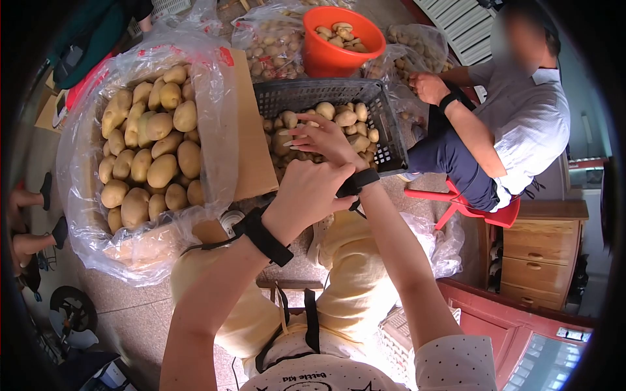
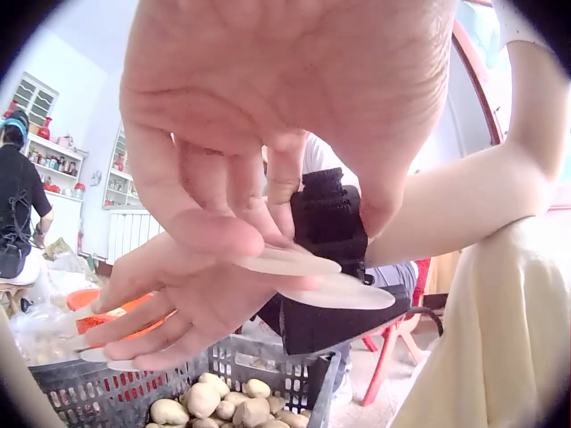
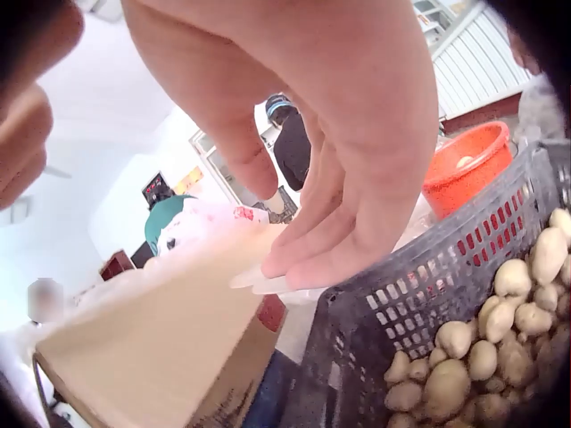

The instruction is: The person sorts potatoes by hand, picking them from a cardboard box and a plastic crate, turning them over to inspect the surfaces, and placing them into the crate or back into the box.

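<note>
My left hand (image 1: 310,195) reaches across to my right wrist and pinches the black wrist strap (image 2: 326,209) there, thumb on one side and fingers on the other. A black box-shaped piece (image 2: 330,321) sits at the strap, partly behind the long nails. My right hand (image 1: 323,138) hangs over the black crate (image 1: 385,117) with its fingers loosely extended and nothing held in them. Under it lie several potatoes (image 3: 482,357), partly covered by the hand in the head view. A second black strap (image 1: 264,238) circles my left wrist.
At the left stands a plastic-lined cardboard box (image 1: 251,163) full of larger potatoes (image 1: 163,171). An orange bucket (image 1: 319,55) with potatoes stands behind the crate. To the right, a person (image 1: 528,117) sits on a red chair (image 1: 502,212). Plastic bags (image 1: 437,247) lie around.
</note>
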Demonstrator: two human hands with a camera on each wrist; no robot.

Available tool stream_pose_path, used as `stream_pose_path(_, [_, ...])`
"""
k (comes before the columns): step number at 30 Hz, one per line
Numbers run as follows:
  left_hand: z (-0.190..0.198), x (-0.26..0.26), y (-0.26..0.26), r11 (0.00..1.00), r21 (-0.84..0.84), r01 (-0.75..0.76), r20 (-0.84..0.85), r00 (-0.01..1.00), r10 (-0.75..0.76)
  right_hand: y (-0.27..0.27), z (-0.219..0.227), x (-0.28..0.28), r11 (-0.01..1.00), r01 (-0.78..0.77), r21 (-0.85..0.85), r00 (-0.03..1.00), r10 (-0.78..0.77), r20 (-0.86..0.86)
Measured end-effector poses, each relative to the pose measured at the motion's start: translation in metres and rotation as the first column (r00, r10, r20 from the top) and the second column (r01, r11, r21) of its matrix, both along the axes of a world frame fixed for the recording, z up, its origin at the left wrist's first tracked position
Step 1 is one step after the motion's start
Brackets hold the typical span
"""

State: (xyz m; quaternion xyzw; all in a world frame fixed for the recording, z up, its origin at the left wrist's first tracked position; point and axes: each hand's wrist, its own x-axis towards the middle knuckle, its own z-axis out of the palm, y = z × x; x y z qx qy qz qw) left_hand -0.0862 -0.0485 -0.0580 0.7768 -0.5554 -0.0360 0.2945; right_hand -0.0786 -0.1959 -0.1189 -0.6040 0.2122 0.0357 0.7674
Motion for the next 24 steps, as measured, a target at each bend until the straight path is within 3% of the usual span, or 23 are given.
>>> stream_pose_path(6, [0.0, 0.003, -0.005, 1.0, -0.024, 0.013, 0.018, 1.0, -0.013, -0.002, 0.002, -0.001, 0.998, 0.025, 0.054, 0.999, -0.023, -0.033])
stream_pose_path(9, [0.002, 0.007, -0.005, 0.998, -0.028, 0.06, -0.02, 0.998, -0.06, 0.0, -0.004, -0.001, 0.998, 0.016, -0.054, 0.998, -0.018, -0.053])
stream_pose_path(11, [0.007, 0.008, -0.003, 0.997, -0.03, 0.078, -0.058, 0.995, -0.079, -0.002, -0.018, 0.0, 0.916, -0.008, -0.401, 0.991, 0.062, 0.122])
stream_pose_path(12, [0.009, 0.008, -0.003, 0.997, -0.028, 0.077, -0.061, 0.995, -0.079, -0.001, -0.015, -0.001, 0.917, -0.009, -0.399, 0.991, 0.062, 0.119])
stream_pose_path(14, [0.01, 0.008, -0.001, 0.994, 0.056, 0.095, -0.059, 0.994, -0.092, 0.001, -0.007, -0.002, 0.565, 0.037, -0.824, 0.989, 0.096, 0.11])
stream_pose_path(18, [0.002, 0.007, 0.0, 0.989, 0.072, 0.13, -0.043, 0.991, -0.127, 0.0, -0.01, -0.005, 0.592, 0.06, -0.804, 0.977, 0.13, 0.168])
stream_pose_path(20, [-0.004, 0.005, 0.0, 0.987, 0.028, 0.16, 0.152, 0.975, -0.162, -0.001, -0.014, -0.005, 0.547, -0.053, -0.836, 0.98, 0.189, 0.062])
stream_pose_path(21, [-0.003, 0.005, -0.001, 0.986, 0.028, 0.166, 0.152, 0.974, -0.169, 0.0, -0.01, -0.003, 0.549, -0.173, -0.818, 0.979, 0.188, -0.081])
stream_pose_path(23, [-0.001, 0.005, -0.003, 0.984, -0.058, 0.171, 0.316, 0.938, -0.144, 0.013, -0.004, -0.012, 0.564, -0.187, -0.804, 0.976, 0.203, -0.084])
stream_pose_path(24, [-0.003, 0.006, -0.003, 0.983, -0.055, 0.176, 0.317, 0.936, -0.15, 0.016, -0.004, -0.016, 0.578, -0.206, -0.79, 0.971, 0.224, -0.089])
